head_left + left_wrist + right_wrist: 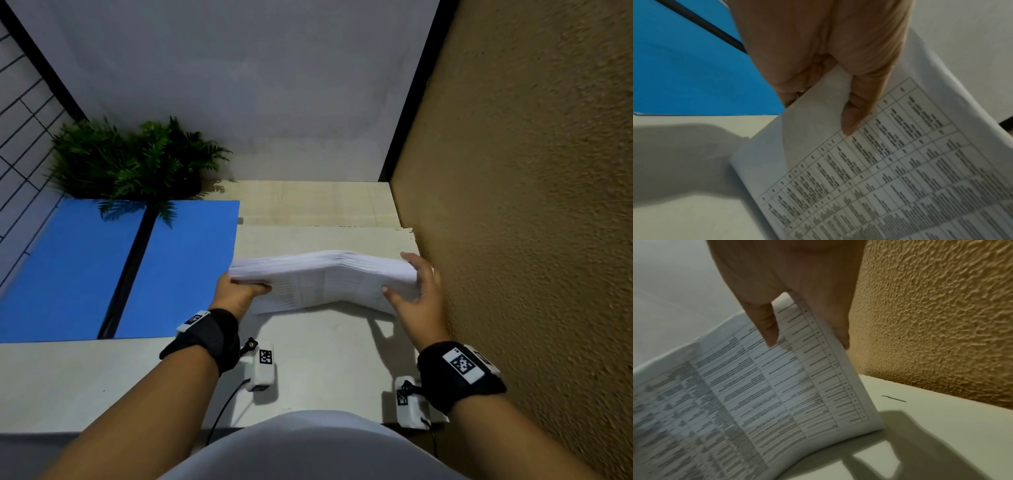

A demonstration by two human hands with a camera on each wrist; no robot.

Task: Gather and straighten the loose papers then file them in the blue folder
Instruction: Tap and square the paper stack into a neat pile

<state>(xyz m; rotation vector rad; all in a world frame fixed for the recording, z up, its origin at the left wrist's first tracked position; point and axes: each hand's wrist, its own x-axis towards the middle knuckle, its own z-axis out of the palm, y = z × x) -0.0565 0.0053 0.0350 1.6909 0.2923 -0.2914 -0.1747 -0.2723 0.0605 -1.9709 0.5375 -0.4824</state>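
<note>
A thick stack of white printed papers (pixel 325 279) is held upright on its long edge above the pale table (pixel 325 359), bowed upward in the middle. My left hand (pixel 239 294) grips its left end, thumb on the printed face (pixel 853 116). My right hand (pixel 416 291) grips the right end, thumb (pixel 766 324) in front and fingers behind. The sheets (pixel 756 394) show tables of small text. The blue folder (pixel 102 270) lies open and flat to the left, a black spine down its middle, and is seen too in the left wrist view as the blue folder (pixel 684 73).
A green fern plant (pixel 137 161) stands behind the folder at the back left. A rough tan wall (pixel 531 205) closes the right side, close to my right hand. A grey panel (pixel 239 85) backs the table. The table's near edge (pixel 102 425) runs in front of my body.
</note>
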